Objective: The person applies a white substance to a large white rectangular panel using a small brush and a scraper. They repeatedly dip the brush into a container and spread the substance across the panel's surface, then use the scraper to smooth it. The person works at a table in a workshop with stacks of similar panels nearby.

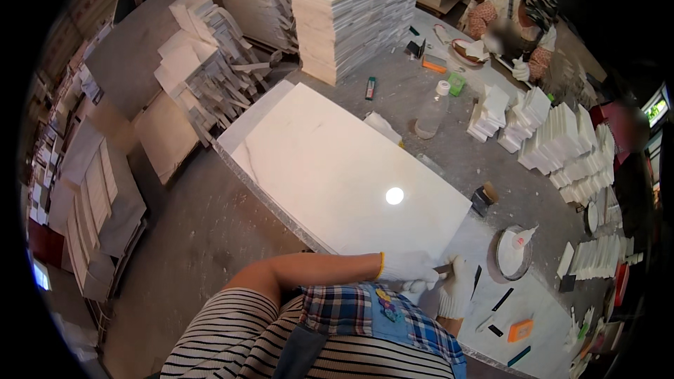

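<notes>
You are holding your left hand and right hand close together beside the near right end of the white slab, perhaps so that both are reaching one small item. Their fingers are bending inward, but the gloves are hiding the grip, so I cannot tell what, if anything, they are grasping. The slab is lying flat, farther and to the left. The bowl and orange block are sitting at right, probably for easy reach.
</notes>
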`<state>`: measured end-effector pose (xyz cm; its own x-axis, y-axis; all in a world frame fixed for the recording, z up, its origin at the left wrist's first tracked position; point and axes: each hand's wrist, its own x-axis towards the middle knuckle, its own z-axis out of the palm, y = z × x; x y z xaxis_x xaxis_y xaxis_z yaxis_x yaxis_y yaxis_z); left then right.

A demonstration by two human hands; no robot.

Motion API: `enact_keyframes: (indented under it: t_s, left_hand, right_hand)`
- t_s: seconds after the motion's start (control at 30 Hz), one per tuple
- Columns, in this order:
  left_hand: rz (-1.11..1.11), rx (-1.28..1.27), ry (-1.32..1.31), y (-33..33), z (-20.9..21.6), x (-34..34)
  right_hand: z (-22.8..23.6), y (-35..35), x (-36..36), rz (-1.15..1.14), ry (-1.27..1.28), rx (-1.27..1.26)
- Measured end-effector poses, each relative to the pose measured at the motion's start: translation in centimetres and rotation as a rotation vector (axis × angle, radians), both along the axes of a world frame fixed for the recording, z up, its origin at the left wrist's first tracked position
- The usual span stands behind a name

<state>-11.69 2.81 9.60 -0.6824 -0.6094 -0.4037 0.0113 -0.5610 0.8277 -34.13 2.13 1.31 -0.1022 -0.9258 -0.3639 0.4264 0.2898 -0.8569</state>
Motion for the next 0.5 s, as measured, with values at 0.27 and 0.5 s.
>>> enact_keyframes:
  t_s: [0.27,0.5]
  left_hand:
    - [0.149,-0.039,0.003,1.0,-3.1,5.4]
    - [0.183,-0.015,-0.017,0.6,-3.0,11.7]
  right_hand:
    - [2.3,0.3,4.3,0.140,0.237,-0.057]
    - [6.8,2.1,16.2,0.373,0.028,0.078]
